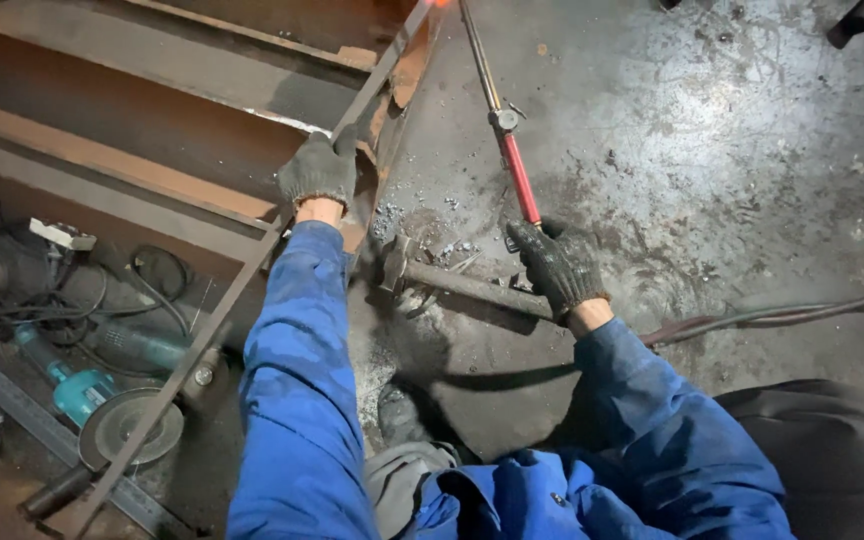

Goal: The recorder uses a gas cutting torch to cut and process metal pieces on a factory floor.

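Long cutting torch with red handle and brass tubes (512, 160) ran from floor centre up toward the rusty steel beam's (152, 140) top-right corner, where an orange glow showed at the tip. Right hand (557, 265) clenched around the red grip. Left hand (320, 170) clamped on a thin flat steel bar (252, 270) laid along the beam (likely a guide). Judgement: keep bar pinned, tip travel even. Teal angle grinder (92, 400) lay lower left; hoses (782, 315) trailed right.
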